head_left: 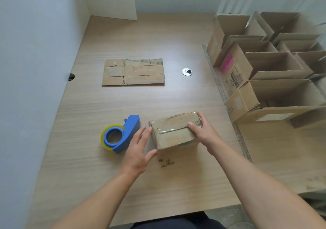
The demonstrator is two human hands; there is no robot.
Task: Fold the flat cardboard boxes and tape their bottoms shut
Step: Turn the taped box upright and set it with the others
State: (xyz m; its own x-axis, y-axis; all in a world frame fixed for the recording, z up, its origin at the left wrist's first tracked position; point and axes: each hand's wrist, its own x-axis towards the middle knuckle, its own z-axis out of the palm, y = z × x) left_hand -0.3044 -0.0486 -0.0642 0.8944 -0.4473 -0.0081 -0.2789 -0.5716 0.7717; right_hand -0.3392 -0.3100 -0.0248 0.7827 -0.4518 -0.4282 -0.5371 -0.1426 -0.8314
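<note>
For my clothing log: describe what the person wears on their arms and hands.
Both forearms are bare to the frame edge; no sleeves show. The left hand and right hand wear no gloves, and no watch, bracelet or ring is visible.

Both arms reach forward from the lower edge of the view, sleeveless as far as can be seen. The left forearm [98,198] runs up and to the right, its wrist straight. The left grip [139,145] is held flat, palm turned to the right, and its fingers [143,133] are straight and slightly spread. The fingertips and thumb lie at the left side of a small taped brown cardboard box [172,133]. The right forearm [255,181] comes in from the lower right, angled up and to the left. The right grip [202,131] is clasped over the box's right end, fingers curled across the top and thumb at the far edge.
</note>
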